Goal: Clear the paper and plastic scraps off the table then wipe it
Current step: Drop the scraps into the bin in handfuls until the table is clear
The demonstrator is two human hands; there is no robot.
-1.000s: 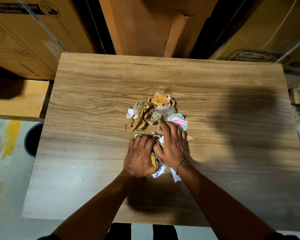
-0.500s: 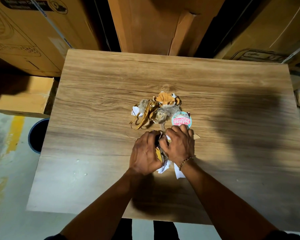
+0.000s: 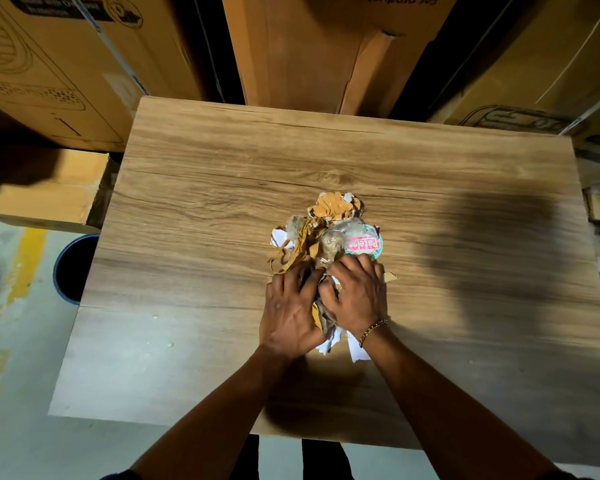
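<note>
Fingers [image 3: 291,279] on both hands are curled down and bunched close together. They're clamped on the near end of the scraps [image 3: 323,237], which sit roughly mid-table, a bit toward the person's side. The left hand [image 3: 290,311] and right hand [image 3: 355,299] are nearly touching, squeezing a wad between them. White paper bits [image 3: 328,344] poke out under the heels of both palms.

The far half of the heap isn't in anyone's grip yet. That's the orange-brown paper strips [image 3: 333,207], some crumpled clear plastic film [image 3: 331,242] and a round printed lid [image 3: 365,244], which is touching the right fingertips. There's also a little cardboard chip [image 3: 390,276] sticking out just beside the right hand.

Handling-wise, my guess is this stuff weighs nothing and squashes easily, so there's no risk of breaking anything. The annoying part is it's springy and loose. The film will probably try to unfold and slip, and the thin strips can dangle and drop. I'd rake the far bits in toward the wad and scoop from underneath with both palms, rather than pinching from the top. The flat lid may need a fingernail under its edge.

The table [image 3: 205,209] is smooth wood-look laminate, so things should slide fine. There's a blue tub [image 3: 68,268] on the floor off the left edge, which looks like the obvious dump spot. I can't see any wiping cloth.
</note>
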